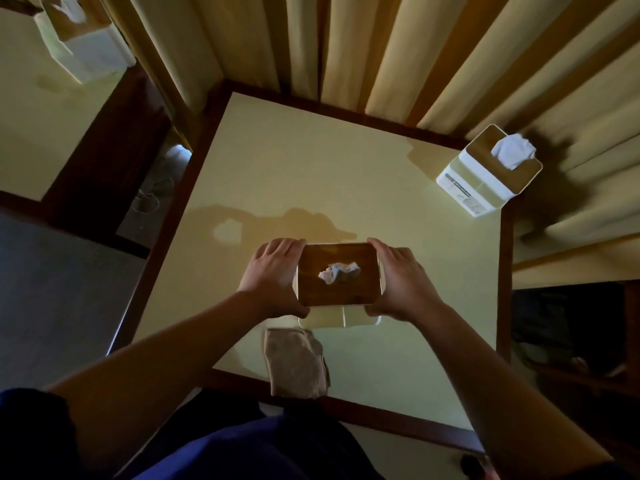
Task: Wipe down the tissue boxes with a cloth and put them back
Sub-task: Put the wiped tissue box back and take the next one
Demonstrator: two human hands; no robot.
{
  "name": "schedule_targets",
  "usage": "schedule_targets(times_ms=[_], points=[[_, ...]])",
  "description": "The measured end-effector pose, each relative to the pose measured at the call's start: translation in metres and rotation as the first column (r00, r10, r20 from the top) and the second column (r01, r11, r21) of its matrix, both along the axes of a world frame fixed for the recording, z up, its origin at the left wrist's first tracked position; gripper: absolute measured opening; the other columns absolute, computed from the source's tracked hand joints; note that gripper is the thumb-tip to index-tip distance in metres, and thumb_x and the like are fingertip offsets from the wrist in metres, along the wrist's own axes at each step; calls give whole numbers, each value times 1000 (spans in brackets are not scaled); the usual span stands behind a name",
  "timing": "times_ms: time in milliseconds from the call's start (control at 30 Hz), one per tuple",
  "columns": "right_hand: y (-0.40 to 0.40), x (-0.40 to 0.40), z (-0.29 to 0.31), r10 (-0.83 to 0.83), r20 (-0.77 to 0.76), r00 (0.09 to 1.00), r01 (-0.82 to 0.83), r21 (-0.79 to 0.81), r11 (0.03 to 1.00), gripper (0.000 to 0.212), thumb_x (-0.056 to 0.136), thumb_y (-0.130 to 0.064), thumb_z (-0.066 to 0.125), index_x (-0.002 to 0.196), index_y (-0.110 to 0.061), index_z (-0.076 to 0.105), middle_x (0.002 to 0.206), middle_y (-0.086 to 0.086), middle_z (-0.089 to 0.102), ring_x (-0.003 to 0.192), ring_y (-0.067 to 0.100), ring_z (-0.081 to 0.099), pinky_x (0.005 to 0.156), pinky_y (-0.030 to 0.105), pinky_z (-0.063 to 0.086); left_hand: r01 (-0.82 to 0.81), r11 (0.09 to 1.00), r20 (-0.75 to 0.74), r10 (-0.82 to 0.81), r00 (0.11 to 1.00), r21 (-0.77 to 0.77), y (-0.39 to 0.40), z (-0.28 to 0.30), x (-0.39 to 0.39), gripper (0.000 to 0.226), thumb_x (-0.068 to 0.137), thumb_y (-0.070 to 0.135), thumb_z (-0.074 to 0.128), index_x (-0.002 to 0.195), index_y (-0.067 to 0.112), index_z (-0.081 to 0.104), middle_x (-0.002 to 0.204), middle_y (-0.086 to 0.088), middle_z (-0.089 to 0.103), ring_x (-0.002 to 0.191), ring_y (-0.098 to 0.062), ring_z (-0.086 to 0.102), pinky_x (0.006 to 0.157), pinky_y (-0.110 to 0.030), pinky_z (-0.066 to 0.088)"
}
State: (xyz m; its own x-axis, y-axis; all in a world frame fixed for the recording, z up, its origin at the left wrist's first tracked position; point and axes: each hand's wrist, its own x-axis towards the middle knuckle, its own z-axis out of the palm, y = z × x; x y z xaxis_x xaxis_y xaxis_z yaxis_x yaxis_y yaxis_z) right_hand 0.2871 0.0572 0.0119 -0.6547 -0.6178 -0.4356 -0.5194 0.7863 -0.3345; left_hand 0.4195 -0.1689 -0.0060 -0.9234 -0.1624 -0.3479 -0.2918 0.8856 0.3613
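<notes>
While the folded brown cloth [296,363] lies untouched near the table's [311,174] front edge, both hands clasp the wood-lidded tissue box [339,275] at mid-table — left hand [273,275] curled around one end, right hand [401,282] around the other. A second tissue box [490,169] stands at the far right corner, a third [81,46] on the neighbouring table.

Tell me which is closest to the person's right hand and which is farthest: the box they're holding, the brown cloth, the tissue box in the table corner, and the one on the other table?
From the right hand, in the head view:
1. Held tissue box, gripped by both hands.
2. Brown cloth, at the table's near edge.
3. Corner tissue box, far right of the table.
4. Tissue box on the other table, far upper left.
</notes>
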Motion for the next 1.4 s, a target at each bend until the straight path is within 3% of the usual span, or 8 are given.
schedule_targets(times_ms=[533,667,800,933,1100,1267,1400], points=[[-316,-138,2,79,24,997,-80,12,997,137,62,-24,101,165,-39,13,156,10,41,150,31,30,114,47,42,-221,975,-108,215,971,-40,-274,-1,-103,134,48,65,94,156,18,32,152,-4,45,142,-29,38,118,-47,34],[-367,-182,-6,117,8,993,-117,16,993,138,60,-27,101,166,-38,14,160,16,35,157,32,16,121,47,33,-285,958,-124,279,952,-26,-312,-9,-138,134,48,61,97,157,17,31,152,-5,45,141,-31,39,116,-48,37],[-405,-218,-13,105,-3,995,-104,50,993,140,59,-25,102,165,-40,12,161,16,34,155,36,21,122,46,33,-327,945,-127,322,938,-21,-335,-14,-172,132,49,61,96,156,17,32,149,-6,47,138,-32,42,113,-47,38],[-427,-237,-21,60,-20,998,-58,83,995,141,59,-26,100,165,-37,8,162,17,34,151,39,29,121,45,38,-341,939,-136,333,933,-37,-349,-19,-191,129,51,65,94,154,17,33,150,-6,46,139,-31,42,113,-47,39],[-424,-226,-19,46,-24,999,-45,30,999,129,73,-18,90,168,-28,3,167,11,27,155,34,20,126,45,30,-342,940,-137,339,931,-3,-354,-28,-191,137,54,66,93,162,19,21,161,-5,36,146,-31,36,118,-49,35],[-377,-169,-39,-109,-84,991,90,-206,974,119,87,-16,81,168,-31,-5,175,-1,14,160,26,17,124,47,31,-402,861,-119,455,882,311,-339,-42,-161,150,58,72,88,165,20,-4,172,-7,12,157,-30,19,123,-52,28],[-298,-94,-66,-260,-87,962,221,-314,923,102,91,-22,70,169,-22,5,176,1,15,161,28,16,123,45,30,-491,809,-147,556,818,324,-297,-61,-93,119,82,76,66,165,24,-2,172,-6,10,157,-30,19,124,-54,27]])
